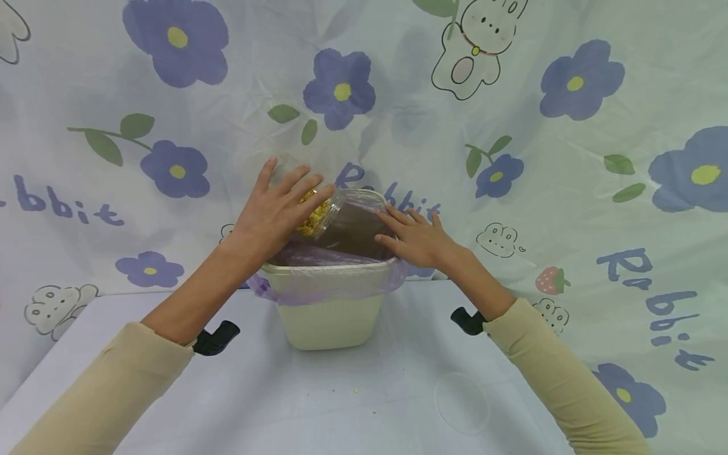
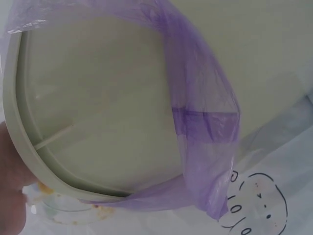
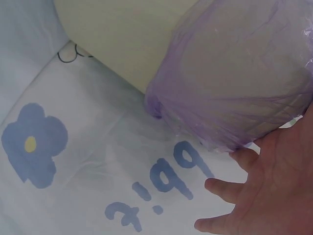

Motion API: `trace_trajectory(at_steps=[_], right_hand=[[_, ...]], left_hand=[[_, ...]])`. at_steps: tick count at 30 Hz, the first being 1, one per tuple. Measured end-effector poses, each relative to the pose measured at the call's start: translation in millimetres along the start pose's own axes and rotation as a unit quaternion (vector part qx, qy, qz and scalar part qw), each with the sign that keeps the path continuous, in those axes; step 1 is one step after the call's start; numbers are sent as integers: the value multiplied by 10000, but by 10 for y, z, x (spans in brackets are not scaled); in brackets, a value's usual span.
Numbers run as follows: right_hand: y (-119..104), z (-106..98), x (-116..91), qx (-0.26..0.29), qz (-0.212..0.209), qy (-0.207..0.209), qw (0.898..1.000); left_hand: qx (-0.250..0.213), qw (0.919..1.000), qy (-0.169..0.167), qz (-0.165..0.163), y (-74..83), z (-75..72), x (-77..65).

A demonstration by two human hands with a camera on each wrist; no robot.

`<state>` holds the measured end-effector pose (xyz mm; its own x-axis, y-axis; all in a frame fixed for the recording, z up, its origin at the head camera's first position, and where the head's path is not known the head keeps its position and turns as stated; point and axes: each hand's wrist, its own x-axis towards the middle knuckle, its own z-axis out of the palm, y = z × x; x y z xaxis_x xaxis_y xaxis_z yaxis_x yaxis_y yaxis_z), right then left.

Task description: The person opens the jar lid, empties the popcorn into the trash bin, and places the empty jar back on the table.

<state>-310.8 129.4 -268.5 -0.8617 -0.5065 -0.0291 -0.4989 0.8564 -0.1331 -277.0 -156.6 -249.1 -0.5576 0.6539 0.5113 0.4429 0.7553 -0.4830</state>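
Note:
My left hand [image 1: 267, 212] grips a clear plastic jar [image 1: 332, 212] tipped on its side above the mouth of a cream trash bin [image 1: 332, 325]. Yellow pieces, perhaps popcorn, lie inside the jar near its opening. A thin purple garbage bag [image 1: 341, 287] lines the bin and folds over its rim. At the bin's right side, my right hand [image 1: 421, 240] rests on the bag-covered rim, its fingers spread. In the left wrist view the bin wall hides most of the jar. The right wrist view shows the right hand's fingers [image 3: 225, 190] beside the bag's edge.
A clear round lid [image 1: 463, 404] lies on the white tabletop [image 1: 239, 404], front right of the bin. A few yellow crumbs [image 1: 356, 390] are scattered before the bin. Close behind hangs a flower-patterned cloth [image 1: 392, 126].

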Motion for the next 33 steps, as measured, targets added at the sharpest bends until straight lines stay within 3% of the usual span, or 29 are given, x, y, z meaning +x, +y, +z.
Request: trace_trajectory(at_steps=[14,23,28,33], right_hand=[[3,-11,-19,-24,2,20,10000],[12,-8,-10,8,-2,12,10000],[-2,-20,-17,-21,25,2,10000],[-11,-14,-10,-9,39,-18,10000]], left_hand=[[21,9996,-276,-28,7,-26,12],[77,9969,-711,-337,7,-68,66],[36,9973,-640,-356,8,-75,82],[-53,9991,-296,-309,-20,-18,34]])
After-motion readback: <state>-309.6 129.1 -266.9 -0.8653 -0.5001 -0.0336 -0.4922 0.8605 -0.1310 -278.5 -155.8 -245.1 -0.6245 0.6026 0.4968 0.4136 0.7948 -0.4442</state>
